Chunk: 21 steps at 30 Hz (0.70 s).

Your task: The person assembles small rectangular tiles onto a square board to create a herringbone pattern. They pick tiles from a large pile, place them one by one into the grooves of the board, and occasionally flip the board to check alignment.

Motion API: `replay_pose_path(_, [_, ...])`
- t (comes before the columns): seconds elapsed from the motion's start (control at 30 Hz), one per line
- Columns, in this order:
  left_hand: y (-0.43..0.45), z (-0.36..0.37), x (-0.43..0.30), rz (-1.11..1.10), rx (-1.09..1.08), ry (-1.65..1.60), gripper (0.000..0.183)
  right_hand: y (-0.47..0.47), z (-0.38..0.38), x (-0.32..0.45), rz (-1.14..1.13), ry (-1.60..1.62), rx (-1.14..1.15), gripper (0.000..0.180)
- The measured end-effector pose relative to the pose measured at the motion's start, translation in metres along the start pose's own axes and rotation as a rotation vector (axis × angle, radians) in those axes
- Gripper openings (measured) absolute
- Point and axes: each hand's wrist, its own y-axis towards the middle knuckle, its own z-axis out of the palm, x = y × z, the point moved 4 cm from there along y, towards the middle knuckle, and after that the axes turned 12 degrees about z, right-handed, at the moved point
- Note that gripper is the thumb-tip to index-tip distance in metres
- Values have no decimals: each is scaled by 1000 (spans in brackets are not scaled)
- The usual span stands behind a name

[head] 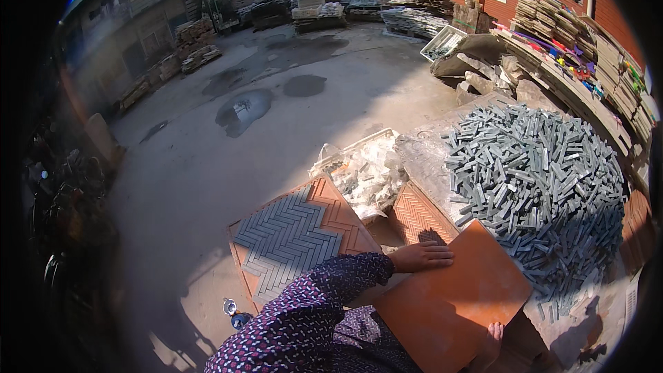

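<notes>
A flat orange board (450, 300), smooth on its visible face, is held tilted in front of my body. My left hand (422, 257) lies over its upper left edge with the fingers flat and together; the thumb is hidden. At the lower right edge, the fingertips of my right hand (493, 342) curl around onto the face. Left of the board is an orange herringbone mould tray (339, 202), partly filled with grey stone strips (285, 243). A second herringbone tray (422, 212), its visible grooves bare, leans just beyond my left hand.
A large heap of loose grey stone strips (538, 181) lies to the right. Beyond the trays is a crate (362, 166) of pale scraps. Rough stone blocks (492, 75) and stacked boards (570, 83) line the right side. Puddles (243, 111) mark the concrete yard (181, 181).
</notes>
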Motion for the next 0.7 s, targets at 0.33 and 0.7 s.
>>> replay_pose_path(0.33, [-6,-25,-42,-442,-245,-586,64,10,-28,15,-4,-18,80,58])
replay_pose_path(0.7, [-8,-16,-86,-558,135,-391,71,7,-42,53,212,311,334,81])
